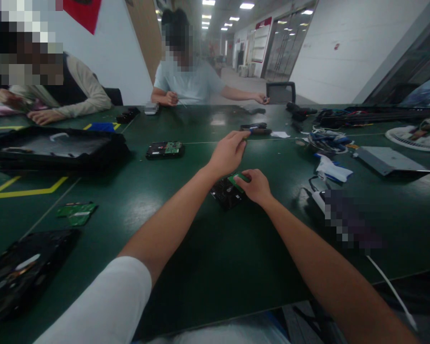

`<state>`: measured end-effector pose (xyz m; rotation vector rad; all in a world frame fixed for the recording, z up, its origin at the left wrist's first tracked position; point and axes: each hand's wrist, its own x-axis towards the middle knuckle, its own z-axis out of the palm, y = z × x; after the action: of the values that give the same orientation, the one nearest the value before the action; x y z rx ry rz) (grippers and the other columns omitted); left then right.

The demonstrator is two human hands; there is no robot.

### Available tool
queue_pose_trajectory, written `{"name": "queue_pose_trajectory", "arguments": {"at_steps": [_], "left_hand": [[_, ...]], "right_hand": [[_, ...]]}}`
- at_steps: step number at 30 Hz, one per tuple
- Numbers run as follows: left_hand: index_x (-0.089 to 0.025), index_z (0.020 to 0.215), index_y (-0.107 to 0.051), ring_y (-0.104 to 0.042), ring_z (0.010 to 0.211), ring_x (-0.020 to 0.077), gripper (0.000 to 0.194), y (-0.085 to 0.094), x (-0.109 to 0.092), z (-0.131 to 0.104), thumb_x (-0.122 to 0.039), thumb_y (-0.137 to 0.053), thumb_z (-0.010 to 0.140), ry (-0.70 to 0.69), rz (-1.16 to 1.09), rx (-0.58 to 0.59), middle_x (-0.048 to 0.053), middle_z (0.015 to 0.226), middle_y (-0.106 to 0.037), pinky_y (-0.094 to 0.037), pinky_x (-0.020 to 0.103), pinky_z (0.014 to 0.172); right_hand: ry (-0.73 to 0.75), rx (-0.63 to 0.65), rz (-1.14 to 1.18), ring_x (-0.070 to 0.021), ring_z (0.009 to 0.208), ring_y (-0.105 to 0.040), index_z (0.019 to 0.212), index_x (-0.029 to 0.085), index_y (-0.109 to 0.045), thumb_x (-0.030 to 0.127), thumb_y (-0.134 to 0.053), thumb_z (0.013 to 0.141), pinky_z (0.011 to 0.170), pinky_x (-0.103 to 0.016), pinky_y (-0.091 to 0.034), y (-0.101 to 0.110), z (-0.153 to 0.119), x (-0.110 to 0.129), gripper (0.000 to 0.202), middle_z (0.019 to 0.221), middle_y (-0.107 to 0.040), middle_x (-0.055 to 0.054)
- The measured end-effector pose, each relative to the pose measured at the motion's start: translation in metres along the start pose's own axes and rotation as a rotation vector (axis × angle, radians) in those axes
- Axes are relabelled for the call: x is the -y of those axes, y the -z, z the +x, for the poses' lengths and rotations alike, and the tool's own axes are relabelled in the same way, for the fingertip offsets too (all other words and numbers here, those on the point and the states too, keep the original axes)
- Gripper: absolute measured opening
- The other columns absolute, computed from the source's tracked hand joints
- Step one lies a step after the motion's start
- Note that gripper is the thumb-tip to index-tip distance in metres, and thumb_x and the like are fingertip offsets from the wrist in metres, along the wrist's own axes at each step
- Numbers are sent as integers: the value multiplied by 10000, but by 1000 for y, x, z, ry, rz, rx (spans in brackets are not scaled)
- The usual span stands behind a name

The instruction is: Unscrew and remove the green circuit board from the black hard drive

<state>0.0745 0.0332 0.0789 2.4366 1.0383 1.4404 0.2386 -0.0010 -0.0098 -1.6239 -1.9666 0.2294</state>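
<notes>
On the green table lies a black drive (226, 193) with a small green circuit board (239, 181) at its upper right. My right hand (257, 185) has its thumb on the board, its fingers curled round the board's far edge. Just beyond the drive, my left hand (228, 154) is raised with its fingers stretched together toward the right; their tips are near a dark tool (260, 131), and whether they hold anything is hidden.
Another drive (165, 149) and a stack of black trays (57, 148) are to the left. Green boards (78, 213) and a black device (25, 272) lie nearer. Rightward are a metal case (392, 160), cables (327, 140) and a power strip (320, 204). Two people sit opposite.
</notes>
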Motion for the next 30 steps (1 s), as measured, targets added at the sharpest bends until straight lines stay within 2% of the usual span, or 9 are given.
{"name": "queue_pose_trajectory", "arguments": {"at_steps": [3,7,9,13,20,25,28,30], "left_hand": [[-195,1339,-626,-630,1233,229,388,-1,1,0,-114,-468,994,-1,-37,20,114,1319,-677,-485,401,1094],[-231,1345,-624,-670,986,200,378,-2,1,-3,-204,-607,968,42,-21,8,86,1186,-664,-563,366,937],[-242,1304,-646,-662,937,187,351,-2,0,-4,-227,-646,953,51,-1,-5,75,1164,-641,-571,365,918],[-210,1258,-659,-662,1040,210,316,-3,1,-4,-191,-634,943,47,5,-19,100,1233,-648,-562,377,965],[-198,1522,-472,-613,1265,259,570,-5,3,-3,-112,-509,959,51,19,62,141,1412,-635,-485,442,1109],[-282,1504,-491,-638,1186,282,545,-2,-1,-6,-186,-579,975,94,104,51,119,1335,-642,-516,462,1053],[-285,1418,-572,-658,1095,275,445,-2,-3,-8,-296,-634,977,125,168,50,113,1279,-627,-538,449,999],[-273,1417,-571,-651,1105,267,434,-2,-3,-9,-318,-618,987,115,159,43,116,1304,-612,-537,435,1000]], "right_hand": [[-8,2,-2,-249,970,-658,1066,192,-726,545,-659,924,843,-368,-482,0,0,1,387,1045,-726,-103],[-19,17,1,-251,968,-657,1061,208,-731,548,-660,920,837,-372,-476,1,0,1,376,1052,-722,-99],[-21,21,1,-253,974,-654,1064,215,-733,549,-656,921,838,-373,-472,1,0,1,372,1057,-722,-99],[-15,25,6,-248,986,-649,1035,217,-737,545,-648,927,843,-367,-467,2,1,1,357,1061,-723,-96],[-23,23,4,-250,986,-649,1054,209,-736,548,-663,916,846,-368,-477,1,0,1,373,1062,-723,-103],[-19,26,-2,-252,991,-649,1056,216,-731,553,-653,920,850,-375,-484,1,1,0,371,1062,-724,-96],[-22,22,-10,-248,978,-649,1055,219,-728,558,-654,917,845,-371,-484,0,1,0,374,1050,-725,-91],[-25,22,-10,-246,973,-649,1066,215,-727,559,-658,915,843,-369,-484,0,0,1,382,1049,-724,-91]]}}
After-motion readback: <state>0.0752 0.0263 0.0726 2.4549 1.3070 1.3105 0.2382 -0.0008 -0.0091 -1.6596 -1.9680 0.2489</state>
